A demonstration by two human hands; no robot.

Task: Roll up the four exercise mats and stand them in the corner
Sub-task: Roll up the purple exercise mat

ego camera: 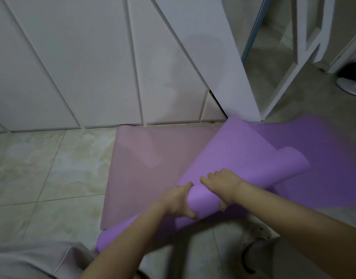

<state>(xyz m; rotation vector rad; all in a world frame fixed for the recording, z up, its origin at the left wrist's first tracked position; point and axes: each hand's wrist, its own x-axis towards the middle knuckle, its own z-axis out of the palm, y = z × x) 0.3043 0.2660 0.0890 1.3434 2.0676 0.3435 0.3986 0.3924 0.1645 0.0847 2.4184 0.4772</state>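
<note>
A person knelt over a pale pink mat [153, 162] that lay flat on a marbled tile floor [42, 168], its far edge against the foot of a white panelled wall [82, 67]. A purple mat [243, 150] lay partly across the pink mat's right side, curled over into a loose roll whose open end showed to the right of the pink mat. The left hand [181, 202] gripped the near end of that roll, thumb on top and fingers curled underneath. Just beside it, the right hand [223, 186] held the same roll from above, fingers bent over the top and thumb tucked below. The unrolled remainder of the purple mat spread flat on the floor to the right of the pink mat, and another purple stretch showed beyond the pink mat's near edge. A white post [223, 57] stood at the pink mat's far right corner, with the purple mat's raised corner touching its base.
</note>
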